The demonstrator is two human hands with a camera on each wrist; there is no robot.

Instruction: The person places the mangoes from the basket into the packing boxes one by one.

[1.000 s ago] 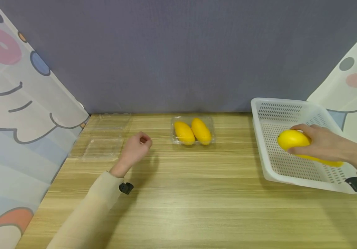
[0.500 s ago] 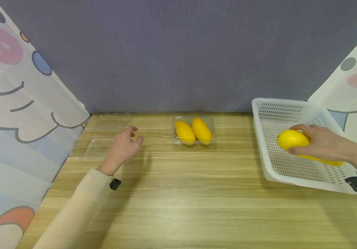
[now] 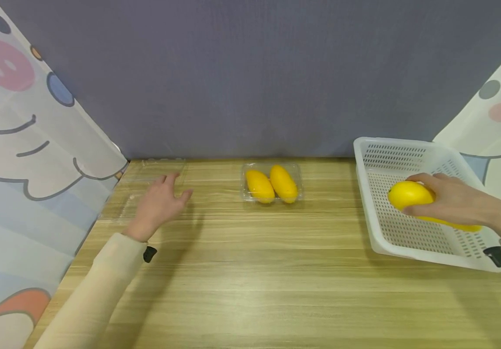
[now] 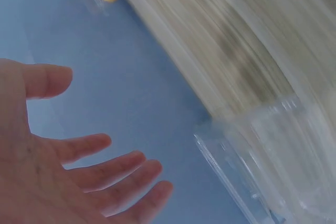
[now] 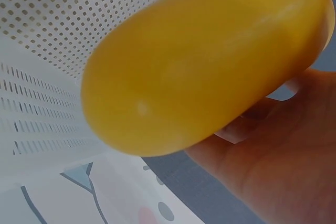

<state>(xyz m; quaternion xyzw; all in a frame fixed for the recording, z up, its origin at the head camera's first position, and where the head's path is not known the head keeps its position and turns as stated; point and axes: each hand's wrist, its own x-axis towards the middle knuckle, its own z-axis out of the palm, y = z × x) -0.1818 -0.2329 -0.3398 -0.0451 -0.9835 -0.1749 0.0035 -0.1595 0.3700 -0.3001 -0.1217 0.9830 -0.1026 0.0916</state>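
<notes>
In the head view, looks down on a worktop of pale, streaky wood grain, with a soft glare toward the near side and shadow beside the left sleeve. Backs onto a plain grey panel, upright behind the far edge. Meets cartoon-printed curtains at both sides, pastel and slightly creased. Bears clear plastic packaging at the far left. Stretches the left hand out over that corner, released, with fingers parted and thumb out. Carries a clear box at the far middle, with two mangoes side by side in it, and a white basket at the far right. Grasps a yellow mango in the right hand, within the basket's outline, with more yellow fruit just below.

In the left wrist view, shows an open palm, well apart from the packaging, against the panel, bluish here. Smears the wood grain with blur; cuts off the boxed fruit at the top edge.

In the right wrist view, sets the grasped mango large before round holes and long slots in the basket, with printed curtain and panel at the bottom.
</notes>
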